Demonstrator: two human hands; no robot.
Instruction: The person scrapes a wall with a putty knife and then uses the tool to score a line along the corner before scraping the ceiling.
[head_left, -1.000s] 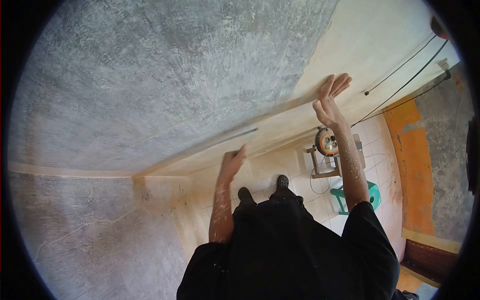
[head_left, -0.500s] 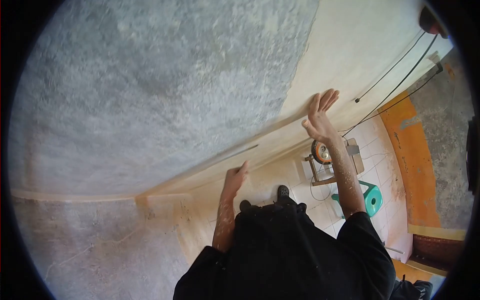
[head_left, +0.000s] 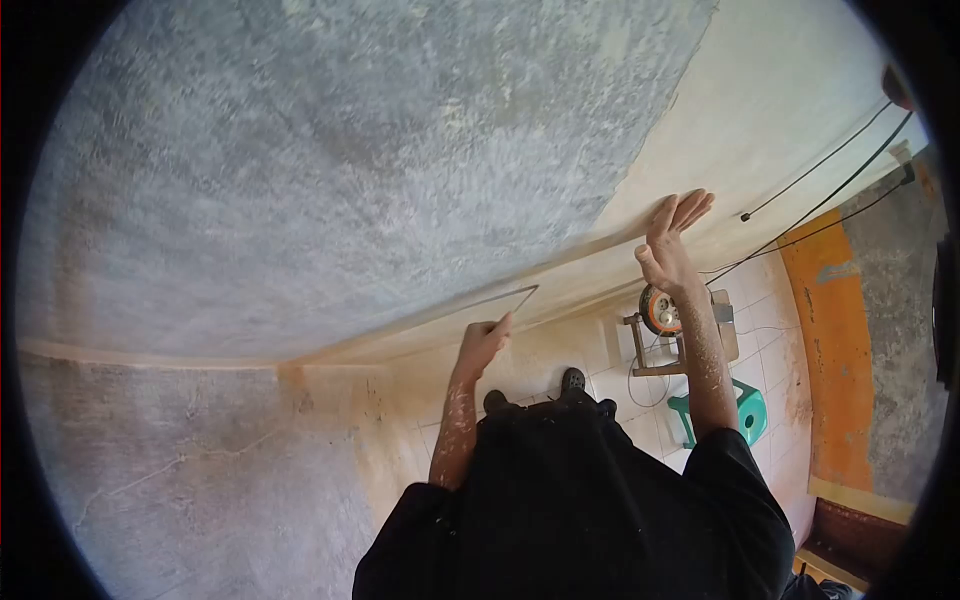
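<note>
My left hand (head_left: pixel 483 345) is closed around what looks like a wide putty knife (head_left: pixel 522 297). Its thin blade shows nearly edge-on against the wall, and its handle is hidden in my fingers. Farther right, my right hand (head_left: pixel 672 245) has its fingers stretched out and holds nothing; it is at the pale part of the wall, seemingly touching it. The wall (head_left: pixel 400 170) before me is mottled grey, with a smooth cream area (head_left: pixel 745 120) to the right. Whitish specks cover both forearms.
To the right, an orange-and-black cable reel (head_left: pixel 660 312) sits on a small wooden stool (head_left: pixel 655 368), beside a green plastic stool (head_left: pixel 750 413). Black cables (head_left: pixel 820 165) hang along the wall. My dark shoes (head_left: pixel 573 380) are on the tiled floor (head_left: pixel 640 425).
The view has shifted, moving the wall and stools in the picture. My left hand has turned, so more of the blade shows. My right hand stays stretched out at the wall.
</note>
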